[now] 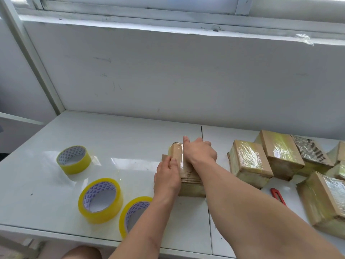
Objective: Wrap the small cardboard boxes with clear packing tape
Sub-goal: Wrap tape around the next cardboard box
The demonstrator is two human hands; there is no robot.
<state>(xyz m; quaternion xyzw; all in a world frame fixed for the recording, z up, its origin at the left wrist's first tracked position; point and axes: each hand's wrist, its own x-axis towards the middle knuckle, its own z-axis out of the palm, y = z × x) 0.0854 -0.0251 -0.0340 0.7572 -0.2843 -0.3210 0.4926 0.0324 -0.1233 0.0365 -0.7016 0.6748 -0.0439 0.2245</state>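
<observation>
Nearest to me, at the front edge of the white counter point(130, 131), a yellow-edged roll of clear tape point(135, 214) leans half hidden behind my left forearm, and a second tape roll point(100, 200) stands tilted just beside it on the left. A third roll point(74, 159) lies flat farther back and to the left, with a loose clear tail spread on the counter beside it. Both my hands are on the small cardboard box point(183, 171) in the middle of the counter, which already shows glossy tape across its top and side. My left hand point(168, 177) lies against the box's left side, fingers straight and held together, pressing on the cardboard. My right hand point(198, 151) rests on the top of the box with its fingers curled down over the far right edge and the thumb pointing up; I cannot tell whether it pinches anything besides the box itself. To the right, a cluster of wrapped boxes point(280, 152) sits close together, shiny with tape, one of them with a torn, dark-striped label on top. Another wrapped box point(323, 200) sits nearer me at the right edge. Between that box and my right forearm a red utility knife point(278, 196) lies on the counter, partly hidden by the arm.
</observation>
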